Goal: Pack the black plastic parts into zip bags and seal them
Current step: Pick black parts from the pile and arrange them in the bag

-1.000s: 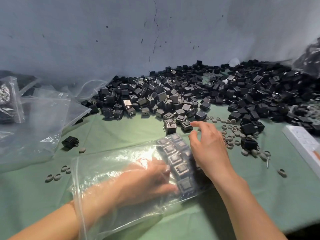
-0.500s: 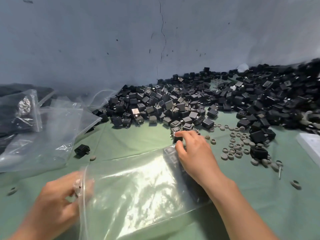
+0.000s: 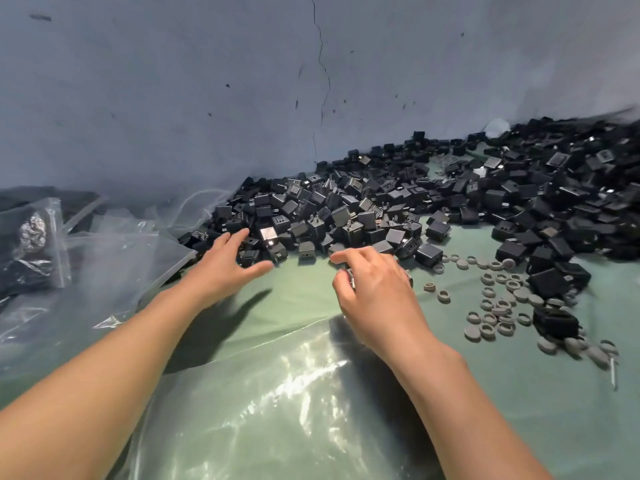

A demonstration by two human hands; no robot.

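My left hand (image 3: 225, 268) spreads its fingers at the edge of the heap of small black plastic box-shaped parts (image 3: 363, 209); my right hand (image 3: 377, 292) curls its fingers round one black part (image 3: 352, 282) (mostly hidden).

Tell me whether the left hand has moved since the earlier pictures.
Yes. The left hand has left the mouth of the zip bag and gone forward to the near edge of the pile of black parts, fingers spread.
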